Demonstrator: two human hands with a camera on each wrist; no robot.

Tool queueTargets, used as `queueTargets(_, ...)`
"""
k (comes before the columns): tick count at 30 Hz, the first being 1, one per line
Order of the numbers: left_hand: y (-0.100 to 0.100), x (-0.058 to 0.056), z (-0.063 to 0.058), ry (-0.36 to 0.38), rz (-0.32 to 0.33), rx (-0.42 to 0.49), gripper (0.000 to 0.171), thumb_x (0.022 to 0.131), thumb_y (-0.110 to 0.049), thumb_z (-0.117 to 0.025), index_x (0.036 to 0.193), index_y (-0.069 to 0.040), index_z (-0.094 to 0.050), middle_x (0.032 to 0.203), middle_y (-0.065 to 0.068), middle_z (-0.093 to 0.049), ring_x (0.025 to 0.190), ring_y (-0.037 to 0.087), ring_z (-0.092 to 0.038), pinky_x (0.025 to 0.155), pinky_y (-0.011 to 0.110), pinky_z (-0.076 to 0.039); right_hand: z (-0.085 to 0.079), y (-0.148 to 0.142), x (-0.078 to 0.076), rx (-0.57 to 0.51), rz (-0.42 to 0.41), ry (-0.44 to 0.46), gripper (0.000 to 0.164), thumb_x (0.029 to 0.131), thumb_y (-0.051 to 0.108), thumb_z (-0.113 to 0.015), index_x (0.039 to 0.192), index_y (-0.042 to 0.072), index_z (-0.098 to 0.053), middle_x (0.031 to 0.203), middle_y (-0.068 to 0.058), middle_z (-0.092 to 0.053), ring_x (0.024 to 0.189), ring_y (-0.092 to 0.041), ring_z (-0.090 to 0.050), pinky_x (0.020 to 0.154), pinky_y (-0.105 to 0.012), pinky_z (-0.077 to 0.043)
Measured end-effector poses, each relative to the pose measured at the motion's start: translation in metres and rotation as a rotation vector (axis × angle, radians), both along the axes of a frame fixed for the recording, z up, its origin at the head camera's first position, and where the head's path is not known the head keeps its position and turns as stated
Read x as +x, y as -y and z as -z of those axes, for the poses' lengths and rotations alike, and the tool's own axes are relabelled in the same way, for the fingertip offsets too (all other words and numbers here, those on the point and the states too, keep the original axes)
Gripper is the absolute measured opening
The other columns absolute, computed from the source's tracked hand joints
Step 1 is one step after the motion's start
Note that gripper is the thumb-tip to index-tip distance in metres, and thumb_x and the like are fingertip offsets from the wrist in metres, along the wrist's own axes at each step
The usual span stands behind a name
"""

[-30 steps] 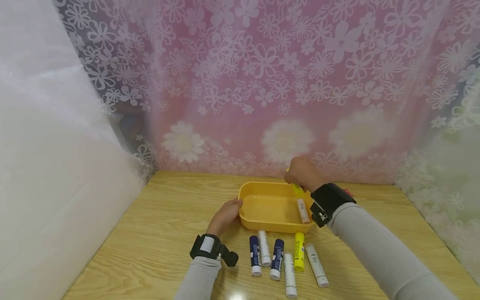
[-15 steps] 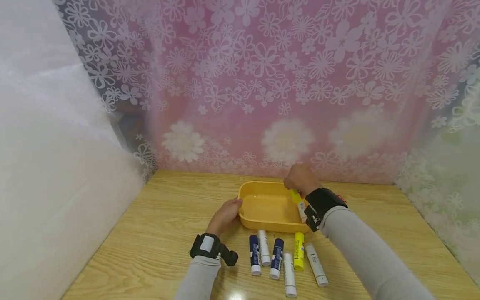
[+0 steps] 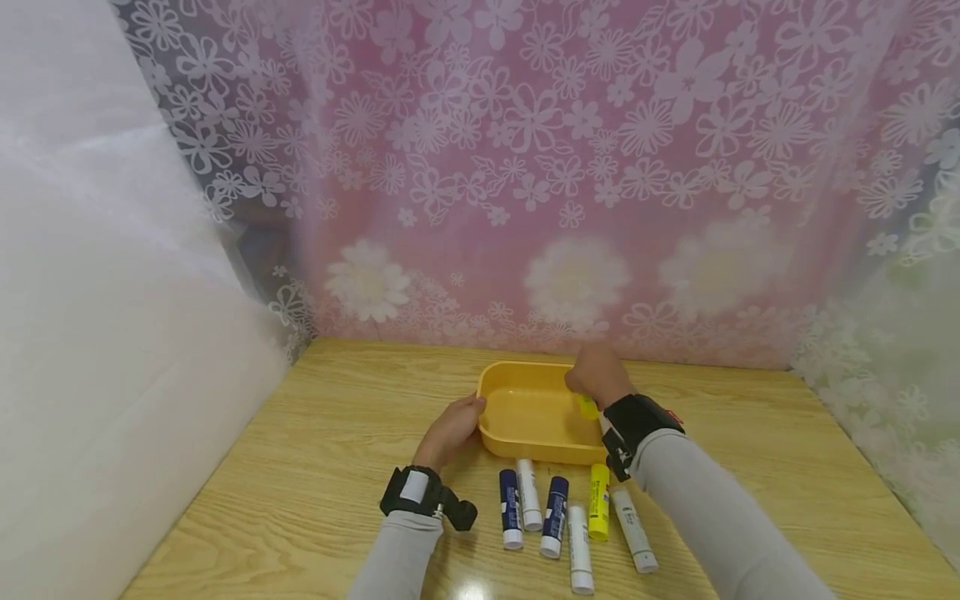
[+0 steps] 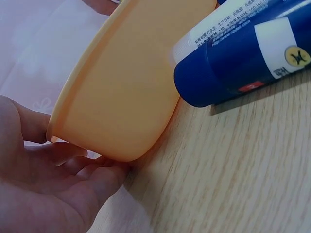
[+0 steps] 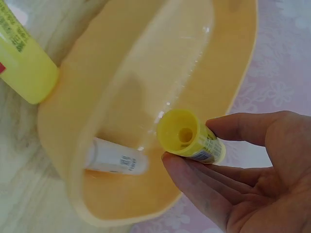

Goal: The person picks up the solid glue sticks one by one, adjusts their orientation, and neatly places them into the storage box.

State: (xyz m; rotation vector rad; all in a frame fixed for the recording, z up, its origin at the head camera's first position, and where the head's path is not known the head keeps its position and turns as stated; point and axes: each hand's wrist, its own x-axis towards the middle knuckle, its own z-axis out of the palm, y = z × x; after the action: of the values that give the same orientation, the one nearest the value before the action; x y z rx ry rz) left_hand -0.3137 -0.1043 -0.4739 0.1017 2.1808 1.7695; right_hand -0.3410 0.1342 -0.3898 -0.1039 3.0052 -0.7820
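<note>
My left hand (image 3: 452,429) grips the left end of a yellow plastic tray (image 3: 540,453); in the left wrist view its thumb is over the rim (image 4: 92,53) and its fingers are underneath. Over the tray's right end, my right hand (image 3: 600,375) pinches a yellow glue stick (image 5: 204,150) between thumb and fingers. Its hollow end faces the right wrist camera. Inside the tray below it lies a white glue stick (image 5: 119,158), mostly hidden by the right wrist in the head view.
In front of the tray lie several glue sticks: dark blue ones (image 3: 510,508) (image 3: 554,517), white ones (image 3: 528,496) (image 3: 580,550) (image 3: 634,532) and a yellow one (image 3: 598,502). A flowered curtain (image 3: 487,208) hangs behind the wooden table (image 3: 337,433).
My right hand has moved down and slightly toward me with the yellow glue stick, lower over the tray's right end. The left hand keeps its grip on the tray.
</note>
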Motion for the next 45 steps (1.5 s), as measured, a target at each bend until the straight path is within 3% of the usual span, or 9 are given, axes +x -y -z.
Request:
queueTargets(6, 0.000, 0.000, 0.001, -0.005, -0.003, -0.015, 0.052, 0.105, -0.032, -0.031, 0.147, -0.002, -0.032, 0.144, 0.012, -0.043, 0.131, 0.025, -0.042, 0.110, 0.047, -0.030, 0.017, -0.002, 0.000, -0.056, 0.054, -0.006, 0.033, 0.075, 0.000, -0.057, 0.049, 0.010, -0.040, 0.051, 0.002, -0.023, 0.039, -0.014, -0.026, 0.037, -0.024, -0.027)
queueTargets(12, -0.001, -0.001, 0.001, -0.008, -0.001, -0.007, 0.051, 0.105, -0.031, -0.030, 0.148, -0.003, -0.031, 0.147, 0.012, -0.040, 0.133, 0.025, -0.040, 0.111, 0.046, -0.030, 0.025, -0.007, 0.002, 0.021, 0.076, 0.038, 0.027, 0.077, 0.004, -0.058, 0.052, 0.008, -0.048, 0.050, 0.001, -0.029, 0.042, -0.014, -0.031, 0.039, -0.023, -0.027)
queueTargets(26, -0.003, -0.002, 0.000, 0.011, -0.013, 0.009, 0.052, 0.105, -0.031, -0.030, 0.149, -0.003, -0.028, 0.152, 0.010, -0.033, 0.138, 0.026, -0.032, 0.112, 0.047, -0.027, 0.028, -0.011, 0.002, 0.083, 0.092, 0.071, 0.023, 0.080, 0.008, -0.057, 0.058, 0.005, -0.055, 0.054, -0.001, -0.036, 0.047, -0.016, -0.041, 0.042, -0.023, -0.032)
queueTargets(45, -0.002, -0.002, 0.000, 0.023, -0.022, -0.016, 0.053, 0.104, -0.033, -0.032, 0.148, -0.004, -0.030, 0.151, 0.009, -0.035, 0.137, 0.025, -0.033, 0.112, 0.047, -0.027, 0.032, -0.014, 0.006, 0.113, 0.044, 0.026, 0.028, 0.077, 0.003, -0.058, 0.051, 0.008, -0.048, 0.051, 0.002, -0.030, 0.045, -0.014, -0.034, 0.042, -0.022, -0.026)
